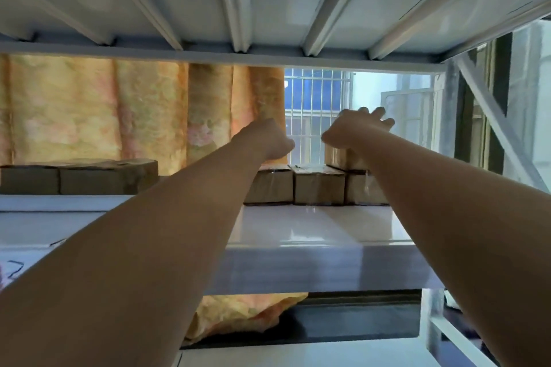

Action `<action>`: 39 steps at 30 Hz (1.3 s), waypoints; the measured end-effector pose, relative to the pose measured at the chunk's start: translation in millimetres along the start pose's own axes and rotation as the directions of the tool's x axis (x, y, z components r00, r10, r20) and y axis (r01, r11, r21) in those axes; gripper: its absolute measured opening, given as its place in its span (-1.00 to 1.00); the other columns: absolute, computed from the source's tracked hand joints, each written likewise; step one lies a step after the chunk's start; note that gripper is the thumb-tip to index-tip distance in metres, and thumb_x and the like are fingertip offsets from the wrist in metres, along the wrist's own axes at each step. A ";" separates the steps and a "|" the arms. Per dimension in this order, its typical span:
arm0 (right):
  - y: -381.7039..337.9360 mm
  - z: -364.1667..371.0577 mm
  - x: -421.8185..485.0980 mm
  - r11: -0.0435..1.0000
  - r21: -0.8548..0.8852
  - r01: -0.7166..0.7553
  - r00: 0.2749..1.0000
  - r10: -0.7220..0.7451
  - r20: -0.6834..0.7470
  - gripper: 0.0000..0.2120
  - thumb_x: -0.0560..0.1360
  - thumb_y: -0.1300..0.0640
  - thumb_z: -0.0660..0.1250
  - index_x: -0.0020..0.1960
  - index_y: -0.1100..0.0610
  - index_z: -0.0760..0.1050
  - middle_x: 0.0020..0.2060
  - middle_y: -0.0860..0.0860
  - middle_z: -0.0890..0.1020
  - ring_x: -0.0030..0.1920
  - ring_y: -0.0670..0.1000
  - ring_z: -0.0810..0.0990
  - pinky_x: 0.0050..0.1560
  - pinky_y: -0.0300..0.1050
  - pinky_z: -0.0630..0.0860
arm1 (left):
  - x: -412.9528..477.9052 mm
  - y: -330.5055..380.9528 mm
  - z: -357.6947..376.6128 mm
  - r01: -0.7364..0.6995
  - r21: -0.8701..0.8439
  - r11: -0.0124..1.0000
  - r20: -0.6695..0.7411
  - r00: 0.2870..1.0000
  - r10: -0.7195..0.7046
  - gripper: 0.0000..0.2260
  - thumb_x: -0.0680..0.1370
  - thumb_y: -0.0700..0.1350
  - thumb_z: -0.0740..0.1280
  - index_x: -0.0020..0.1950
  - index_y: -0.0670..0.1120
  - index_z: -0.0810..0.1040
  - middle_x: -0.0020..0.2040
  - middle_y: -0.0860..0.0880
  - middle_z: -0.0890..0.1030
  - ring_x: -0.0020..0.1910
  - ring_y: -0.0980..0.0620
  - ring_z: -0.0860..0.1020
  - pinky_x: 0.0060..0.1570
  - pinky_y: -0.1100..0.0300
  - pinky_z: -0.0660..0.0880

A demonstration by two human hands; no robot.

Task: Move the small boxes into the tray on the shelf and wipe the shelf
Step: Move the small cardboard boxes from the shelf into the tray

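Orange floral curtain (89, 110) and a barred window (316, 104) are showing behind a white metal shelf (328, 226), where a person is reaching in with both arms. A row of small boxes (319, 188) is sitting at 12 o'clock along the shelf's back, with a top box (340, 158) stacked on it at 1 o'clock. The right grip (357, 128) is lying spread-fingered across that top box. The left grip (265, 140), at 11 o'clock, is looking curled; whether it is holding anything cannot be told. Two more boxes (77, 177) are sitting at 9 o'clock.
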State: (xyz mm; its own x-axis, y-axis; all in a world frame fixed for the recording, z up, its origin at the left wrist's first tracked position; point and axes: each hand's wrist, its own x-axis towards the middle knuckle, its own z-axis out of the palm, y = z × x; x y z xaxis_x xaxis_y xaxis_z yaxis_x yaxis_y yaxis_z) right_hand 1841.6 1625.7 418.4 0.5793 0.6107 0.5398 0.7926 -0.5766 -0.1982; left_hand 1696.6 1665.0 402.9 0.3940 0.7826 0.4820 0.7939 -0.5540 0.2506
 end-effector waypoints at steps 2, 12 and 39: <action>8.3 -2.0 5.0 0.999 0.033 -0.032 0.999 0.031 0.038 -0.45 0.45 -0.09 0.21 0.41 0.05 0.26 0.36 0.12 0.34 0.42 0.23 0.13 0.35 0.17 0.15 | -1.6 5.9 2.7 0.021 0.074 0.997 0.129 0.991 -0.030 -0.42 0.58 0.19 0.13 0.42 -0.21 0.34 0.41 -0.14 0.40 0.36 -0.12 0.39 0.22 0.09 0.35; 39.7 6.8 5.1 0.971 0.238 0.009 0.980 -0.056 0.192 -0.24 0.39 -0.31 0.31 0.39 0.18 0.33 0.32 0.14 0.44 0.27 0.18 0.45 0.25 0.04 0.43 | -4.4 5.0 12.5 0.093 0.042 0.995 0.405 0.909 -0.102 -0.42 0.58 0.22 0.10 0.48 -0.13 0.28 0.49 -0.12 0.29 0.43 -0.11 0.31 0.33 0.08 0.28; -68.6 7.8 -37.5 0.842 0.513 0.164 0.985 -0.113 -0.129 -0.35 0.39 -0.25 0.25 0.41 -0.02 0.28 0.33 0.10 0.36 0.27 0.22 0.43 0.17 0.06 0.42 | -9.9 -69.0 -26.3 0.058 -0.168 0.984 -0.255 0.962 -0.100 -0.41 0.41 0.18 0.35 0.37 -0.04 0.39 0.28 -0.12 0.37 0.08 -0.05 0.45 0.06 0.08 0.52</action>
State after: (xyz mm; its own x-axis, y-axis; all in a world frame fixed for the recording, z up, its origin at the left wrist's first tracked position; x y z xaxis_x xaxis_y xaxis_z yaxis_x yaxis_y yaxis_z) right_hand 1767.0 1646.6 405.3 0.4564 0.5968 0.6599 0.8604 -0.1071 -0.4982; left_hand 1625.7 1687.9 403.0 0.1809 0.7355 0.6529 0.7263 -0.5476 0.4156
